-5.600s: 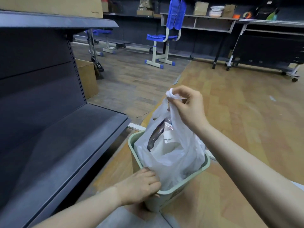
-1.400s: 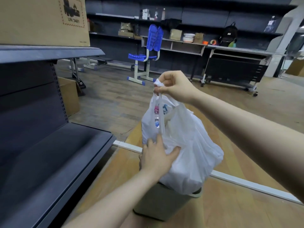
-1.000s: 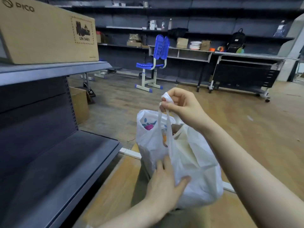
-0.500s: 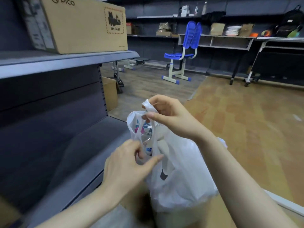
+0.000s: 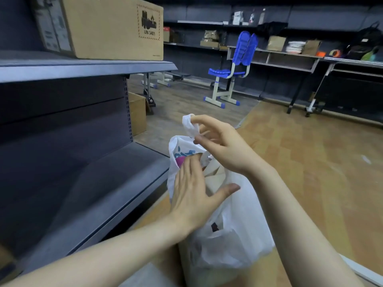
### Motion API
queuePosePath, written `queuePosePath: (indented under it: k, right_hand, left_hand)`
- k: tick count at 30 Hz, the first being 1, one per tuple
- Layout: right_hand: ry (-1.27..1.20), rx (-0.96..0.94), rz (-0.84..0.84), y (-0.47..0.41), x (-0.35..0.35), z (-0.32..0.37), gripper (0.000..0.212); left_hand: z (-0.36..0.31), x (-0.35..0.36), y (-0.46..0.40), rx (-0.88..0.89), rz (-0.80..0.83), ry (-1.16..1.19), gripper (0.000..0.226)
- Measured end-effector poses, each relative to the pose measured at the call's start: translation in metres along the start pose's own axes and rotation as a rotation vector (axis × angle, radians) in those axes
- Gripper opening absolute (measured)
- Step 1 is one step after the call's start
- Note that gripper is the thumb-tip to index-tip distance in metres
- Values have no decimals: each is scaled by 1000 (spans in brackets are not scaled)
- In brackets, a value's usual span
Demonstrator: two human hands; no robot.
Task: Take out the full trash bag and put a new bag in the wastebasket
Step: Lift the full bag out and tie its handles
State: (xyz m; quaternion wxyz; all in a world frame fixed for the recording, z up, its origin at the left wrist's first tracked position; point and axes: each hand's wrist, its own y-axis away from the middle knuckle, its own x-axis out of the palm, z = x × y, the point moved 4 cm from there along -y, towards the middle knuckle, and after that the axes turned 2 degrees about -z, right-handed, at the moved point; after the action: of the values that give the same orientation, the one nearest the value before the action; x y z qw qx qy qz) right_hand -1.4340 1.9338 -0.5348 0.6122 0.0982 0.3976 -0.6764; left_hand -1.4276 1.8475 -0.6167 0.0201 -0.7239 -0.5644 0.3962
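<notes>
White trash bag [image 5: 234, 241] pinched by right-hand fingers [image 5: 199, 121]; left-hand fingers [image 5: 190, 172] flat; grey shelf [image 5: 87, 67] alongside.

Dark grey metal shelving [image 5: 87, 166] fills the left of the frame, a cardboard box [image 5: 107, 27] on its upper shelf. Wood-plank floor [image 5: 310, 162] runs to a blue chair [image 5: 234, 69] at top centre, before dim, cluttered wall shelves [image 5: 290, 56].

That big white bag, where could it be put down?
The full white plastic trash bag could go on the bare dark lower shelf left of it, or the wooden floor right of it. The upper shelf is crowded by a cardboard box.
</notes>
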Motion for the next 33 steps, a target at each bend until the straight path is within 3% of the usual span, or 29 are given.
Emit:
queuePosePath:
  k: [2, 8, 12, 17, 21, 26, 30, 33]
  right_hand:
    - [52, 6, 25, -1, 3, -3, 36]
    - [85, -4, 64, -2, 6, -10, 46]
    - [120, -5, 96, 1, 7, -15, 55]
    - [40, -31, -24, -1, 11, -28, 51]
    - [-52, -26, -95, 2, 12, -25, 43]
    - [-129, 18, -118, -1, 7, -20, 35]
    - [-94, 85, -137, -6, 6, -21, 29]
    - [-86, 106, -187, -9, 8, -24, 28]
  left_hand:
    - [2, 4, -1, 5, -30, -48, 111]
    - [29, 9, -8, -31, -182, 114, 48]
    - [30, 3, -4, 53, -301, 134, 53]
    - [26, 2, 1, 77, -246, 16, 77]
    - [28, 6, 4, -9, -130, -156, 58]
    - [35, -12, -6, 0, -189, -7, 9]
    - [38, -21, -13, -40, -186, 138, 19]
    - [39, -25, -24, -180, -185, 317, 20]
